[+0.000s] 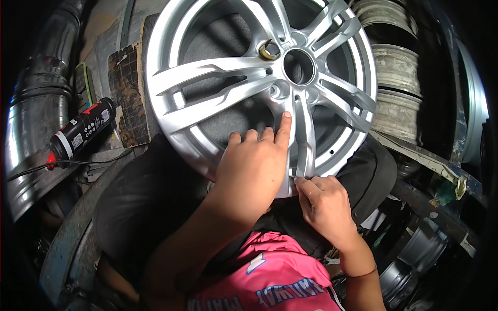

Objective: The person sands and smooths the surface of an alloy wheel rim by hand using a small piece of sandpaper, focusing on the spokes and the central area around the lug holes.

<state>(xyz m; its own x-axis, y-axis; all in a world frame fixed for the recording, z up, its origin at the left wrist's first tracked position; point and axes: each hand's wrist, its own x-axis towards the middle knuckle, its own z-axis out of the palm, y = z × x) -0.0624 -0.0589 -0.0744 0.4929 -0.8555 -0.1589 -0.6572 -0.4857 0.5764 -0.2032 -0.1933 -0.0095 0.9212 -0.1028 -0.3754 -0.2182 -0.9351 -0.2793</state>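
Note:
A silver alloy wheel with paired spokes lies face up across my lap. My left hand rests over its near side, the index finger stretched along a spoke just below a bolt hole. The other fingers of that hand are slightly bent and apart, with nothing seen in them. Close to the wheel's near edge, my right hand is closed, thumb and fingers pinched at the outer end of the near spoke. Whatever it pinches is hidden. A brass-coloured ring sits at another bolt hole beside the centre bore.
Left of the wheel lie a black canister with a red tip and a worn brown board. A shiny metal cylinder stands at far left. Stacked bare rims rise at the right; more wheels lie lower right.

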